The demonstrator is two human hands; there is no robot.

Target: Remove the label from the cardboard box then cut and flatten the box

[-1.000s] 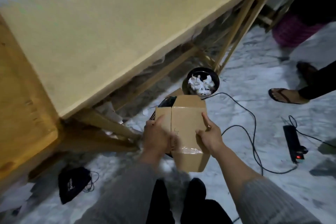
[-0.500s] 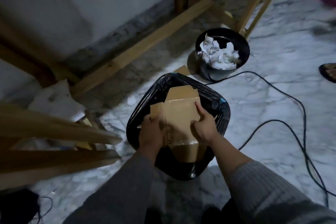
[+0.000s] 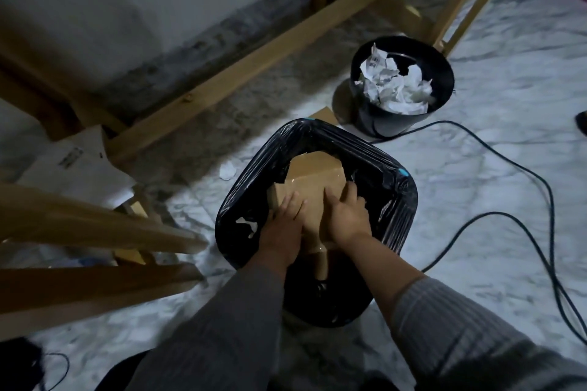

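The flattened brown cardboard box (image 3: 317, 178) lies inside the mouth of a bin lined with a black plastic bag (image 3: 381, 165), its far end tilted up toward the rim. My left hand (image 3: 282, 228) presses flat on the near left part of the cardboard, fingers together. My right hand (image 3: 346, 216) lies on its right side, fingers spread over the edge. The near end of the cardboard is hidden under both hands and dips into the bag.
A smaller black bucket (image 3: 401, 86) full of crumpled white paper stands behind the bin. Black cables (image 3: 521, 168) run over the marble floor on the right. Wooden table legs (image 3: 241, 73) and loose white papers (image 3: 76, 165) lie to the left.
The cardboard has gone from above the bin down into the bag. Both hands have moved from gripping its sides to pressing on top of it. The camera has tilted further down.
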